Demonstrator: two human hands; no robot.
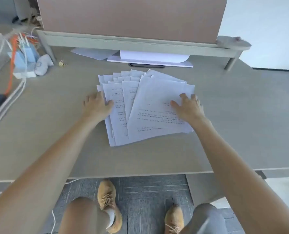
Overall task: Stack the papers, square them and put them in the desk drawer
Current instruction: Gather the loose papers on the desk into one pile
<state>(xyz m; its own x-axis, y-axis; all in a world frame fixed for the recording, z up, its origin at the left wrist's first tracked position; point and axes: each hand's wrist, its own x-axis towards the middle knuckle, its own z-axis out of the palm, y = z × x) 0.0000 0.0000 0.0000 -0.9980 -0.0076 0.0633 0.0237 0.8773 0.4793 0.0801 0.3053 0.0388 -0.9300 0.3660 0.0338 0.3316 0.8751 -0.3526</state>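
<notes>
Several printed white papers (145, 105) lie fanned out and overlapping in the middle of the grey desk (56, 132). My left hand (97, 105) rests flat at the fan's left edge, fingers spread, thumb on a sheet. My right hand (188, 107) lies flat on the right side of the top sheet, fingers apart. Neither hand grips a sheet. No drawer front shows clearly; a grey panel (201, 188) hangs under the desk at the right.
A raised shelf (140, 43) with a brown board on it spans the back; more white sheets (150, 58) lie beneath it. Cables, blue adapters and a white pouch (25, 59) crowd the back left. My feet in tan shoes (108, 205) stand below the desk edge.
</notes>
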